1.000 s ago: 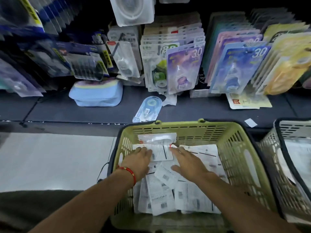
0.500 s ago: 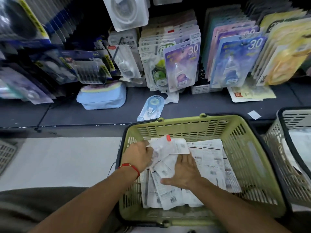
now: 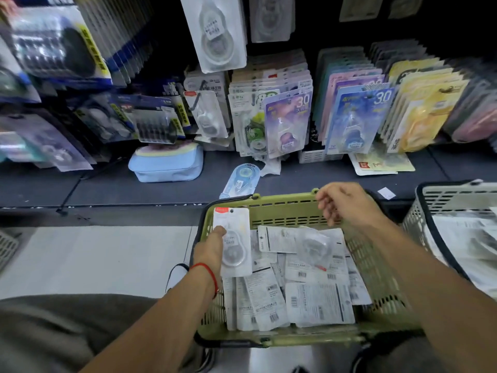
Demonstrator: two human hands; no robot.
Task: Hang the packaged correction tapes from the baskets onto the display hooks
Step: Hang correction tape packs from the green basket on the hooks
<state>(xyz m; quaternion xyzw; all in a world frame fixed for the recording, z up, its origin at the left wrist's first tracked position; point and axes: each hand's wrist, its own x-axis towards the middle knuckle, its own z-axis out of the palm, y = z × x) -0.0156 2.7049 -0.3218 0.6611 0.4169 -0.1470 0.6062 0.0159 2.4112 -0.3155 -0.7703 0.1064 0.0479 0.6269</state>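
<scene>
At nine o'clock of the green basket [image 3: 282, 204], the left hand [image 3: 211, 247] has its grip clamped on one packaged correction tape [image 3: 233, 242], held face up with the hang hole at twelve o'clock, probably so it can go straight onto a hook. More packs [image 3: 304, 292] lie loose in the basket's middle. At one o'clock the right hand [image 3: 347, 204] hovers over the far rim, fingers loosely curled and empty, likely ready to help. The matching hook row [image 3: 207, 114] hangs up at eleven o'clock.

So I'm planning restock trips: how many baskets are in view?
3: green basket in front, grey basket at right, and a grey corner at the left edge, mostly cut off.
</scene>
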